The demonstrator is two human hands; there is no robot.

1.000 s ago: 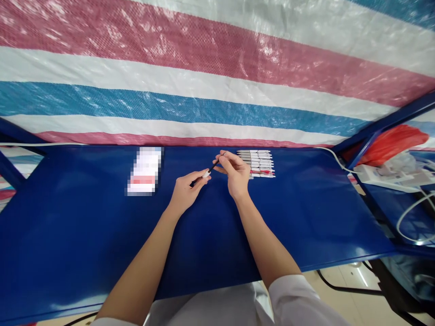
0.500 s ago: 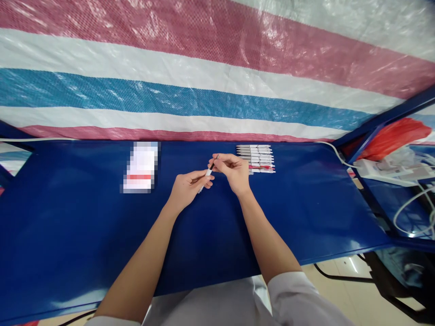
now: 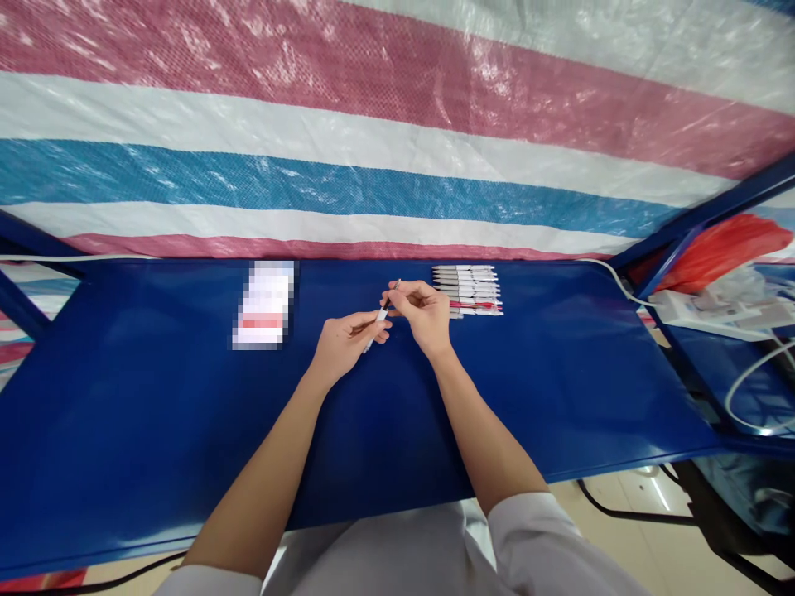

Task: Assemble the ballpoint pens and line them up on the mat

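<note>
Over the middle of the blue table (image 3: 522,397), both hands hold one slim pen (image 3: 381,315) with a white barrel and a dark upper section. My left hand (image 3: 344,341) is closed round the white barrel, and the pen's lower end pokes out below its fingers. With thumb and fingertips, my right hand (image 3: 423,310) pinches the dark section near the silvery tip. Just behind the right hand lies a row of several white pens (image 3: 469,281), side by side, and a red pen (image 3: 475,305) is among them near the front.
A pixelated white rectangle with a red band (image 3: 262,305) lies on the table at left. A striped plastic sheet (image 3: 373,190) hangs behind the table. At the right stand a white power strip (image 3: 714,314), cables and a red plastic bag (image 3: 720,252).
The view has shifted slightly. My right hand has moved a little left, showing more of the pen row, while its fingers stay on the pen's dark end. My left hand keeps its hold.
</note>
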